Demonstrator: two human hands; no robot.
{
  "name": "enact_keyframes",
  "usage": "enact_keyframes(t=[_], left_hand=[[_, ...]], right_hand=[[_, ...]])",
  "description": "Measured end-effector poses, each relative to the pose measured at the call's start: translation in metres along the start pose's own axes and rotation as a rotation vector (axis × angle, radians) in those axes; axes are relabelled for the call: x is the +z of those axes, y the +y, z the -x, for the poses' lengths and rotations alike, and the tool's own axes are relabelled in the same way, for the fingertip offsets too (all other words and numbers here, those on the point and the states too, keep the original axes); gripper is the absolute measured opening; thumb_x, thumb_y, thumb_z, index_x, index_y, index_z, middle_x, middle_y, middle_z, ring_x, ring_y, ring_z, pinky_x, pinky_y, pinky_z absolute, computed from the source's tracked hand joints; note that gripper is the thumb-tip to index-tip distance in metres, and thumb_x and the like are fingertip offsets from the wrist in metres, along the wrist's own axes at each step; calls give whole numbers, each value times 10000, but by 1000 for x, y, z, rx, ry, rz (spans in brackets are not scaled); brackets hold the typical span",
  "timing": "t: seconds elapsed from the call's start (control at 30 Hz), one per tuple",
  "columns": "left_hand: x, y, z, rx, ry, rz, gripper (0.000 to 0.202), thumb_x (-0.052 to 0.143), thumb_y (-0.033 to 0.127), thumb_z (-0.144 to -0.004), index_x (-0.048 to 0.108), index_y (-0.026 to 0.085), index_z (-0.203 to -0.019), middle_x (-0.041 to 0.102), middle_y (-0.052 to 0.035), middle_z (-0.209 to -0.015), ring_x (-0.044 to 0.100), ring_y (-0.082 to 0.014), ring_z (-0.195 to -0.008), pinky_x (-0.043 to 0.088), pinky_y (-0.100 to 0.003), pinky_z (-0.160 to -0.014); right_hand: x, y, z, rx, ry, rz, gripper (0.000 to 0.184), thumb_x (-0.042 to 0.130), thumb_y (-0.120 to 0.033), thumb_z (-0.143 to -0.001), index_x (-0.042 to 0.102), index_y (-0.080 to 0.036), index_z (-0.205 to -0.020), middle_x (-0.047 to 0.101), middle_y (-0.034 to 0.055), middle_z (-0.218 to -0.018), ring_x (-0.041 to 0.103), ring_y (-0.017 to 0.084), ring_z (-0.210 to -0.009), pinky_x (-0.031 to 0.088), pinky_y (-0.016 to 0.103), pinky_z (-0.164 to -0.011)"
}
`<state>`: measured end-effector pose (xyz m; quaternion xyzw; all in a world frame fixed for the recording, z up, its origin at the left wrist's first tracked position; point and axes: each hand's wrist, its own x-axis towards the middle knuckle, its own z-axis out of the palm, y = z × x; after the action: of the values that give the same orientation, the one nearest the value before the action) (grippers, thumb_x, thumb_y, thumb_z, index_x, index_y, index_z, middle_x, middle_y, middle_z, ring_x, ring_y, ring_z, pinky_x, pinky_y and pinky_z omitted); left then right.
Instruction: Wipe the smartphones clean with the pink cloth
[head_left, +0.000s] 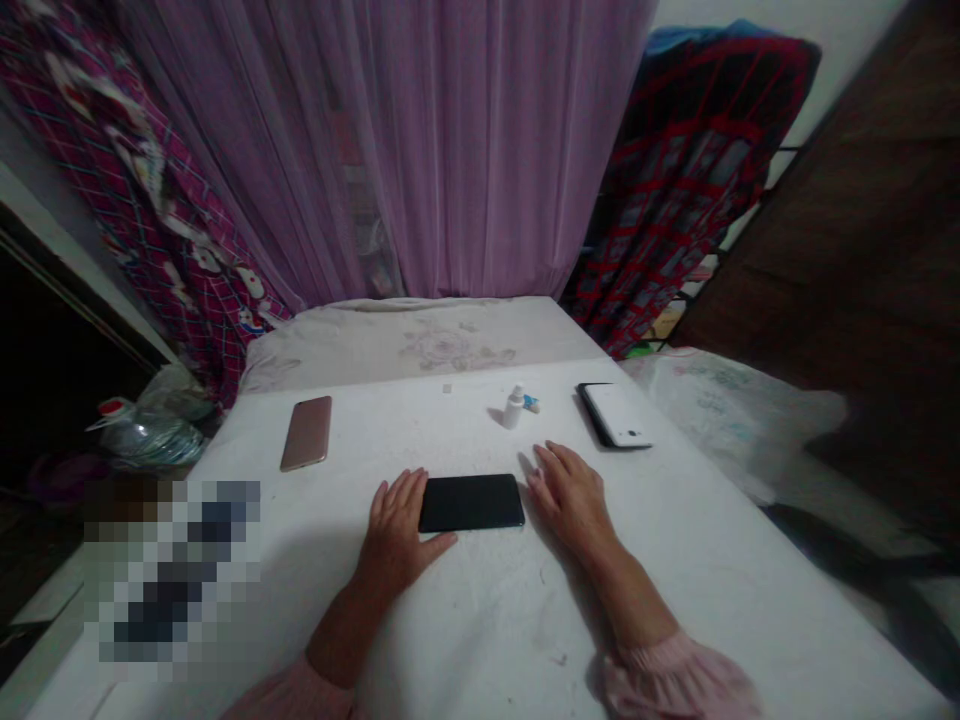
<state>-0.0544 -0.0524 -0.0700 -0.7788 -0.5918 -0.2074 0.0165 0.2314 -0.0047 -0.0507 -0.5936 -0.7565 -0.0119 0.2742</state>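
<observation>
Purple curtains fill the back of the room, well beyond the black phone, with a checked cartoon-print fabric off to its far left and a red-and-black fabric to its far right. White cloth covers the surface, and a faded flower print shows beyond the phone. Centre stage, that phone lies flat, dark screen up! The left hand frames its left end, thumb along the near edge; whether it grips, I can't tell. Just beside the right end, the right hand rests open, fingers loosely curved. Out left and beyond, a rose-gold phone lies back up, any lettering too faint to read. Beyond and right, a white bottle stands by a small blue-and-white item, its print illegible; farther right, a white phone bears a small dark mark, too tiny to make out.
</observation>
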Motion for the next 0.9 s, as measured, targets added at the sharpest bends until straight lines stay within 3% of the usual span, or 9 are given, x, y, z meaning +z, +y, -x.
enact_keyframes(t=[0.07, 0.13, 0.27, 0.37, 0.43, 0.6, 0.9], left_hand=[[3, -3, 1, 29, 24, -11, 785, 607, 493, -814, 362, 115, -1457, 525, -193, -1431, 466, -359, -1340, 280, -545, -1135], [6, -7, 1, 58, 38, -15, 783, 598, 464, -814, 347, 102, -1462, 521, -195, -1434, 461, -360, -1345, 290, -545, -1134], [11, -15, 3, 83, 54, 8, 727, 582, 424, -821, 373, 117, -1446, 533, -186, -1425, 462, -350, -1348, 320, -533, -1129], [13, -21, 4, 92, 51, 38, 700, 583, 442, -825, 408, 124, -1424, 532, -188, -1426, 463, -353, -1347, 342, -541, -1119], [14, -24, 5, 92, 57, 48, 702, 590, 467, -827, 424, 119, -1413, 523, -197, -1431, 465, -360, -1345, 358, -546, -1109], [14, -28, 6, 71, 61, 75, 667, 619, 513, -821, 493, 144, -1362, 527, -189, -1431, 462, -368, -1346, 370, -557, -1101], [6, -21, 2, 12, 1, 146, 652, 638, 479, -820, 488, 182, -1380, 541, -149, -1428, 454, -350, -1355, 345, -576, -1117]], right_hand=[[-1, 11, 16, -10, -69, 60, 417, 502, -396, -940, 596, -242, -1316, 578, 112, -1378, 508, 301, -1253, 414, 467, -960], [1, 17, 23, -25, -99, 47, 344, 470, -329, -958, 653, -253, -1240, 644, 94, -1290, 563, 269, -1173, 436, 427, -930], [6, 16, 18, 7, 56, -71, 310, 442, -221, -939, 743, -211, -1011, 733, 84, -995, 641, 221, -911, 500, 352, -825], [7, 4, 14, 9, 190, -172, 294, 457, -217, -918, 734, -203, -1014, 727, 84, -967, 645, 216, -896, 525, 344, -808], [10, -7, 15, -20, 212, -225, 310, 449, -205, -918, 723, -201, -1063, 724, 89, -1004, 644, 218, -933, 530, 353, -830], [23, -25, 13, -102, 69, -247, 317, 469, -172, -914, 729, -203, -1091, 741, 97, -1049, 657, 237, -968, 537, 395, -869], [33, -23, -21, -112, -65, -337, 288, 510, -146, -893, 754, -232, -1020, 756, 73, -1010, 678, 220, -953, 538, 368, -870]])
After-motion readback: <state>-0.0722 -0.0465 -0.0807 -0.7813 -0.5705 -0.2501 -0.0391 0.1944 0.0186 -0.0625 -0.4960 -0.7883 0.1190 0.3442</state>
